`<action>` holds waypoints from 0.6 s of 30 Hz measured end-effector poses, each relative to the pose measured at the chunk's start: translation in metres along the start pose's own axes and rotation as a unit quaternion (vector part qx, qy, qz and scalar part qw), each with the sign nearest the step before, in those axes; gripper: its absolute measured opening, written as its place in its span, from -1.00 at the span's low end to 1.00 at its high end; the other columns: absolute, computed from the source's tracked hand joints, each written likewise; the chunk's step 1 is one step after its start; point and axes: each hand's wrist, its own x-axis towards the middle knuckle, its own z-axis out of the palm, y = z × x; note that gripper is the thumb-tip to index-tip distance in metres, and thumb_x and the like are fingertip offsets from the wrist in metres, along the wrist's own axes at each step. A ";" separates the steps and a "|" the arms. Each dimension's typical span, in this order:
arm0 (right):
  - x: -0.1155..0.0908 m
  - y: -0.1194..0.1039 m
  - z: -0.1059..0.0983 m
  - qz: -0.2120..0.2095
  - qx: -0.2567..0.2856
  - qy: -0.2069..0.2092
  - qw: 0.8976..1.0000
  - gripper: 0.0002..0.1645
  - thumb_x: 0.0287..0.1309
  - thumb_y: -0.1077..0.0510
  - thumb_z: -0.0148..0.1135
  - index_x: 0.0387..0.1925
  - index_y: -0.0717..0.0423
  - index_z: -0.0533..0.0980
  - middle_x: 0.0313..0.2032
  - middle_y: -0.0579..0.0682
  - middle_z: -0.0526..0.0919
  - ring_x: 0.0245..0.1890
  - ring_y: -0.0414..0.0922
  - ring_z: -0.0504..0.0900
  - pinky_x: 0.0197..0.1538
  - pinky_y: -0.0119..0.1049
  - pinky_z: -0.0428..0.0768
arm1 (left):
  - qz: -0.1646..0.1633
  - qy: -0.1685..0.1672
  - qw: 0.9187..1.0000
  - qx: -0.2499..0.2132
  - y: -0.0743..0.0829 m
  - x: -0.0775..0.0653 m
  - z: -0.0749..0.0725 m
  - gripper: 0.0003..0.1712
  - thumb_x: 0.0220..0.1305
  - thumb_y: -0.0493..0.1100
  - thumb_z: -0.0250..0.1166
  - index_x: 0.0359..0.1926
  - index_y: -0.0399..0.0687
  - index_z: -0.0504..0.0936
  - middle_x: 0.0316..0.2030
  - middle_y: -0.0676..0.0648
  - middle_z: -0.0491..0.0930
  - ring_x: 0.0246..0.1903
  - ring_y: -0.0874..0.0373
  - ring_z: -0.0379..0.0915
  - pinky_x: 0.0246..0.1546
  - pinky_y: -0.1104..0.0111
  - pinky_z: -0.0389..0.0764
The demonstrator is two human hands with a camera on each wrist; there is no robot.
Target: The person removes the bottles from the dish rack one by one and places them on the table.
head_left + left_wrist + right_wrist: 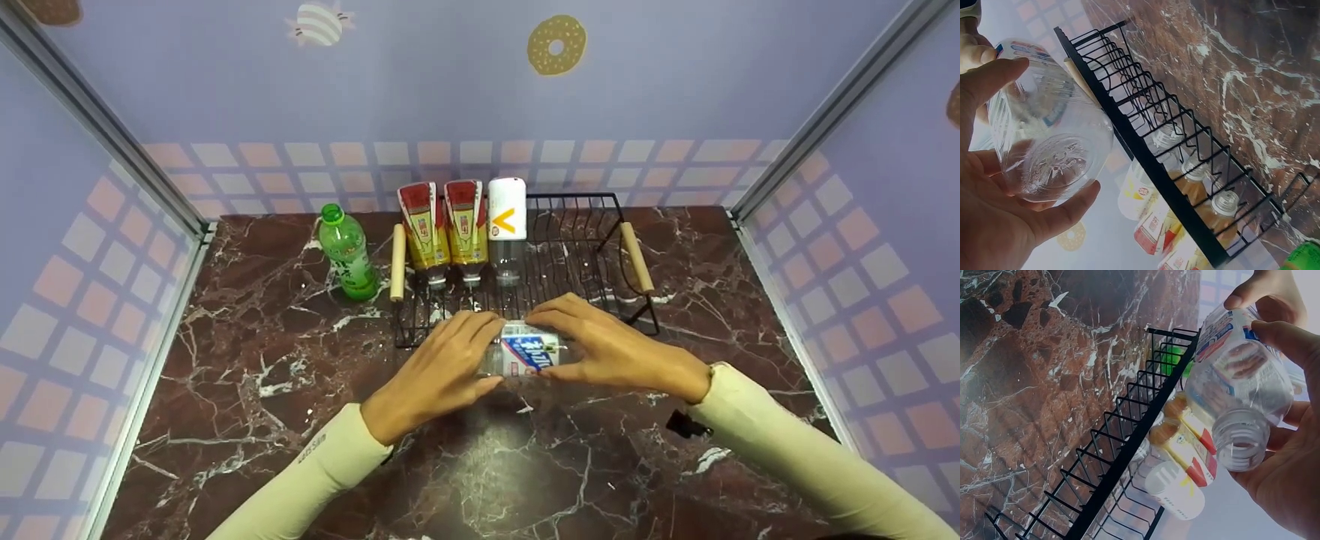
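A clear, uncapped plastic bottle (531, 352) with a blue-and-white label lies on its side in the air, held between both hands. My left hand (448, 360) grips its base end; in the left wrist view the thumb and fingers curve round the ribbed bottom. Toward the neck end, my right hand (611, 349) holds it, and the open mouth faces right. Just behind the hands is a black wire rack (574, 196) with wooden handles. Two red-and-yellow-labelled bottles (466, 217) and a white-labelled bottle (508, 206) sit in it, necks down.
A green bottle (347, 259) stands upright left of the rack, beside its left wooden handle (398, 262). Patterned panels (450, 97) enclose the dark marbled table (480, 465) at the back and both sides.
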 end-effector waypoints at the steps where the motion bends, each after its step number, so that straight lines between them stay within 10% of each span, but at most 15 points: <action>1: 0.000 0.001 0.000 0.000 0.002 0.004 1.000 -0.11 0.20 -0.04 0.68 0.46 0.19 0.52 0.38 0.10 0.60 0.35 0.03 0.56 0.46 0.05 0.61 | 0.000 0.003 1.000 -0.002 -0.001 -0.001 -0.001 -0.07 0.15 0.06 0.72 0.39 -0.33 0.56 0.28 -0.27 0.65 0.23 -0.13 0.59 0.36 0.05 0.67; 18: 0.001 0.006 -0.005 -0.031 0.005 0.057 0.998 -0.10 0.17 -0.02 0.70 0.42 0.26 0.54 0.32 0.13 0.63 0.31 0.03 0.60 0.43 -0.01 0.64 | -0.031 0.034 0.996 -0.070 -0.011 -0.016 -0.005 -0.10 0.13 -0.05 0.74 0.36 -0.38 0.55 0.30 -0.33 0.61 0.30 -0.18 0.58 0.50 0.08 0.55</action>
